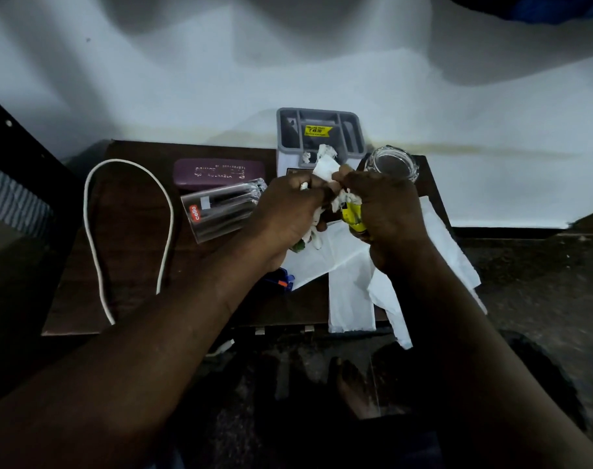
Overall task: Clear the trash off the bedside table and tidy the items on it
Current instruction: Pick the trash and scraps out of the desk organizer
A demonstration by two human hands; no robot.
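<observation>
head view: both hands meet over the dark bedside table (pixel 136 238). the left hand (pixel 285 211) has its fingers curled tight round a wad of crumpled white paper (pixel 323 165). bits of it poke out at the top and under the palm. the right hand (pixel 389 214) has its fingers curled round a small yellow wrapper (pixel 353 216), and its thumb pinches the same paper. so the trash is up in the hands, a bit right of the table's middle.

under the hands lies a thin white bag (pixel 349 292). it hangs over the table edge at 5 o'clock. at 12 o'clock stands a grey tray with slots (pixel 283 130). a glass dish (pixel 393 164) sits at 1 o'clock, just beside the right hand. a purple case (pixel 217 172) is at 10 o'clock. a clear pen box (pixel 220 211) lies just below it, near the left hand. a white cord (pixel 129 161) makes a loop at 9 o'clock.

i think the paper and wrapper are very light and soft. they squash easily and small bits can drop, so a full fist round the whole wad looks best. the bag looks thin and slippy, so take it by its open edge. the glass dish can likely break, so hold it by its sides.
</observation>
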